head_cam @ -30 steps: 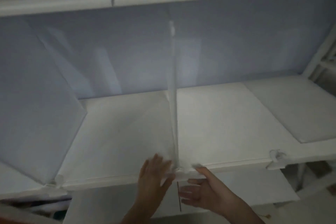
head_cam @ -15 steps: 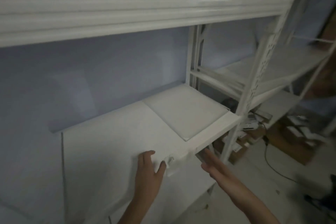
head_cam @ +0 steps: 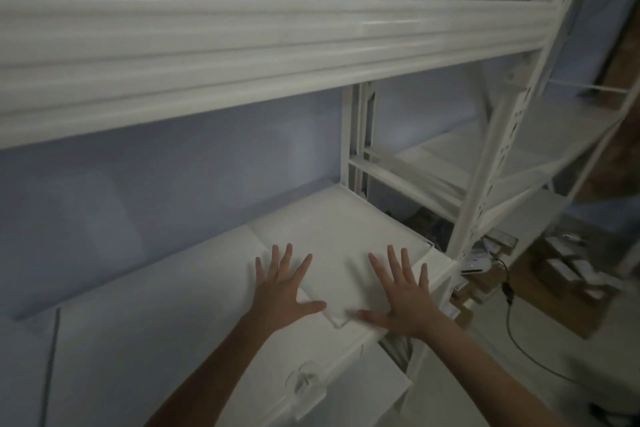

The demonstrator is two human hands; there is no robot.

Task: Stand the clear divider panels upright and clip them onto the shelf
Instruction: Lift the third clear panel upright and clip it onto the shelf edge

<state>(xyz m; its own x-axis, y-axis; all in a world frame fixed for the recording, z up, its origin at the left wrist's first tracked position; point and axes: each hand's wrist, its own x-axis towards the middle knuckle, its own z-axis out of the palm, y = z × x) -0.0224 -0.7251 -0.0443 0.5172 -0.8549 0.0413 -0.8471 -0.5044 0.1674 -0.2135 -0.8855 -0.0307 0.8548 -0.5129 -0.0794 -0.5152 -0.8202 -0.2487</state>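
Nearest the camera, one small clear plastic clip (head_cam: 304,383) sits on the front lip of the white metal shelf (head_cam: 194,291), below and left of both hands. Above it, the left hand (head_cam: 282,291) and the right hand (head_cam: 403,298) rest palm-down with fingers spread; neither grip is closed on anything.

Between and beneath the two hands lies one clear flat rectangular divider panel (head_cam: 341,246), flat on the shelf surface and not yet upright. Its near corner falls between the two thumbs. Its long axis appears to run away from the hands toward the rear blue wall (head_cam: 173,184), slightly rightward. Both hands are touching or just over the panel; neither is clearly nearer.

Judgement: the next move requires lifting the near edge to tilt the panel upright.

Count: two hands, one flat panel, one clip visible.
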